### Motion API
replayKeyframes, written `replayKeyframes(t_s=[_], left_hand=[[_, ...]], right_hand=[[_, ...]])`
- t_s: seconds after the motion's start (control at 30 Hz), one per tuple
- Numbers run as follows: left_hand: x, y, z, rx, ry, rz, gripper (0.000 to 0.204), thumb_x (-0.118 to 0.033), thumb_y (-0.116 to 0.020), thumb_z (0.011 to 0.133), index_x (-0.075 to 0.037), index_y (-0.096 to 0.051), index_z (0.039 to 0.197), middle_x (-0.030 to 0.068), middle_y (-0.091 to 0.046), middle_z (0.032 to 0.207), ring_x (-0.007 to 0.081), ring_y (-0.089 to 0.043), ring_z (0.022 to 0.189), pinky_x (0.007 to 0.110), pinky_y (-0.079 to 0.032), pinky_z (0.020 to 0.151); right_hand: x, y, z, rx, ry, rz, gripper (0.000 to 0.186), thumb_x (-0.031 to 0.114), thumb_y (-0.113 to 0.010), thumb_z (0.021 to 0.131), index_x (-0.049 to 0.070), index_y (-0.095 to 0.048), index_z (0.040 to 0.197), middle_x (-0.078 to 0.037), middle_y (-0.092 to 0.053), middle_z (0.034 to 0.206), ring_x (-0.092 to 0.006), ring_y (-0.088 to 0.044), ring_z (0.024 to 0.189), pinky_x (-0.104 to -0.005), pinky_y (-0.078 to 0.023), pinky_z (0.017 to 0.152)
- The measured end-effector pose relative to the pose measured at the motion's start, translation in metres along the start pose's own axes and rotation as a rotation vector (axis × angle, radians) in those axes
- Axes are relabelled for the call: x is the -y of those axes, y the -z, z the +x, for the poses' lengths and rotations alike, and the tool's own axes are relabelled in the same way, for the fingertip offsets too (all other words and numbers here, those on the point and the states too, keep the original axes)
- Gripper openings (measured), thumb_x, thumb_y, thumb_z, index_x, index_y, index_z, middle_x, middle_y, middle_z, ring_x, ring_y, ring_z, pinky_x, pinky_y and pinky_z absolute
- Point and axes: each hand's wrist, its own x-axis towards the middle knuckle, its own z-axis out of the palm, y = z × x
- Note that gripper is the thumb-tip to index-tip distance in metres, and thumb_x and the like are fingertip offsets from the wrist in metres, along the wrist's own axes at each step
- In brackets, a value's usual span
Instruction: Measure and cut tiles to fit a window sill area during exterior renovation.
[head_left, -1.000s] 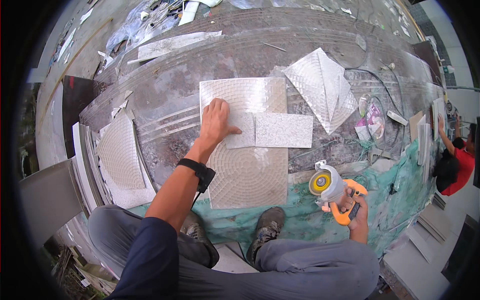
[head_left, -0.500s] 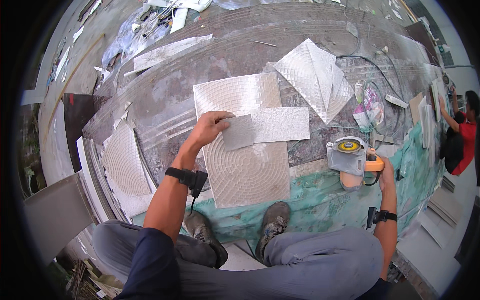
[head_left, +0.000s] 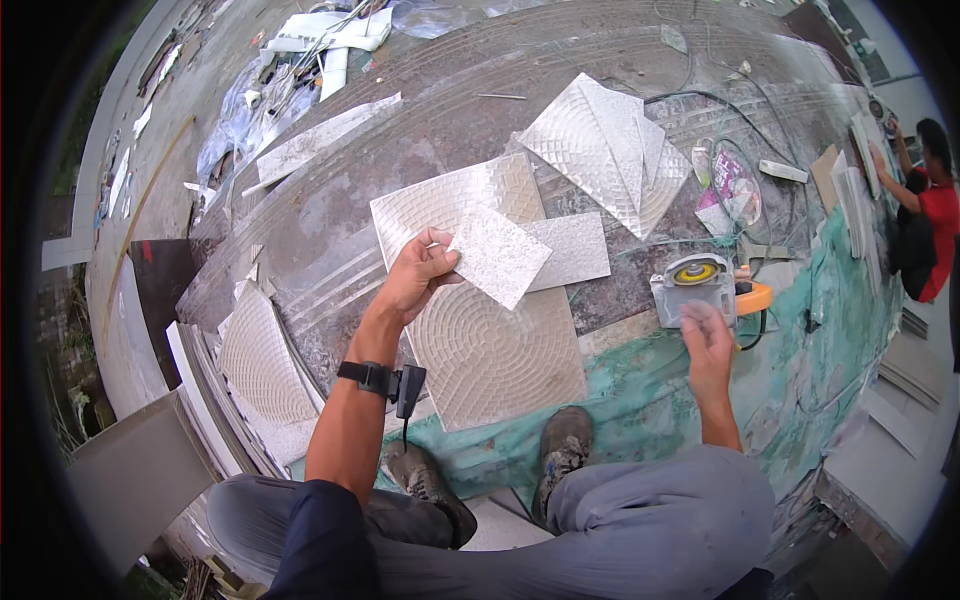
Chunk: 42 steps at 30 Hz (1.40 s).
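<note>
My left hand (head_left: 423, 272) pinches the near-left corner of a small square tile piece (head_left: 502, 256), its speckled white face up. The piece is over a patterned beige tile (head_left: 500, 350) and partly covers an oblong white tile strip (head_left: 577, 250). My right hand (head_left: 708, 350) holds nothing, its slightly blurred fingers stretched out in front of a handheld tile cutter (head_left: 692, 297). That tool has a yellow-centred disc, a greyish guard and an orange handle (head_left: 753, 298), and lies on the green sheet's edge.
Cut tile pieces (head_left: 610, 150) lie beyond the cutter, beside a cable (head_left: 722, 98) and a crumpled purple-white bag (head_left: 735, 195). At left stand stacked tiles (head_left: 215, 400) and a patterned offcut (head_left: 262, 360). A person in red (head_left: 932, 240) works at far right. Green sheeting (head_left: 640, 400) lies near my boots.
My left hand has turned the small tile piece from its grey side to its white side and tilted it round. My right hand has let go of the cutter's handle and moved left.
</note>
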Motion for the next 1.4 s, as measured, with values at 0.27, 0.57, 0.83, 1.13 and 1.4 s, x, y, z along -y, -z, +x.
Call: replayKeyframes(t_s=[0.27, 0.57, 0.83, 1.13, 1.4], left_hand=[[0.011, -0.102, 0.0, 0.251, -0.035, -0.078, 0.028, 0.002, -0.065, 0.091, -0.008, -0.051, 0.113, 0.0053, -0.067, 0.105, 0.0146, -0.068, 0.091, 0.032, -0.06, 0.081], [-0.016, -0.114, -0.01, 0.292, -0.091, 0.167, 0.047, -0.016, -0.072, 0.09, 0.0, -0.051, 0.129, 0.0083, -0.068, 0.106, 0.0151, -0.067, 0.091, 0.031, -0.057, 0.08], [-0.001, -0.092, -0.004, 0.262, 0.132, -0.01, 0.046, -0.019, -0.063, 0.096, -0.003, -0.048, 0.137, 0.0049, -0.068, 0.102, 0.0112, -0.066, 0.088, 0.028, -0.056, 0.078], [0.034, -0.087, -0.005, 0.198, 0.261, 0.167, 0.031, -0.01, -0.061, 0.095, -0.006, -0.059, 0.125, -0.0025, -0.064, 0.084, 0.0039, -0.059, 0.069, 0.019, -0.05, 0.06], [0.047, -0.041, 0.022, -0.072, -0.07, 0.849, 0.03, -0.02, -0.067, 0.094, 0.003, -0.062, 0.113, 0.0001, -0.06, 0.077, 0.0081, -0.054, 0.071, 0.026, -0.046, 0.065]], right_hand=[[0.028, -0.11, 0.003, 0.207, -0.05, 0.547, 0.04, 0.023, -0.059, 0.099, -0.002, -0.052, 0.129, -0.012, -0.066, 0.118, -0.0154, -0.064, 0.102, -0.0313, -0.051, 0.088], [0.029, -0.112, -0.011, 0.3, -0.495, 0.974, 0.032, 0.022, -0.058, 0.099, 0.003, -0.055, 0.125, -0.01, -0.069, 0.102, -0.016, -0.067, 0.082, -0.029, -0.053, 0.074], [0.02, -0.09, -0.011, 0.434, -0.669, 1.026, 0.022, 0.021, -0.057, 0.098, 0.006, -0.059, 0.114, -0.007, -0.068, 0.083, -0.0132, -0.065, 0.069, -0.0265, -0.051, 0.064], [0.018, -0.098, -0.015, 0.249, -0.469, 0.567, 0.034, 0.022, -0.057, 0.098, 0.003, -0.056, 0.126, -0.003, -0.065, 0.077, -0.0081, -0.057, 0.063, -0.0228, -0.044, 0.058], [-0.02, -0.102, -0.027, 0.361, -0.4, 0.452, 0.045, 0.023, -0.053, 0.1, 0.002, -0.048, 0.14, -0.003, -0.062, 0.078, -0.0069, -0.055, 0.066, -0.0236, -0.044, 0.06]])
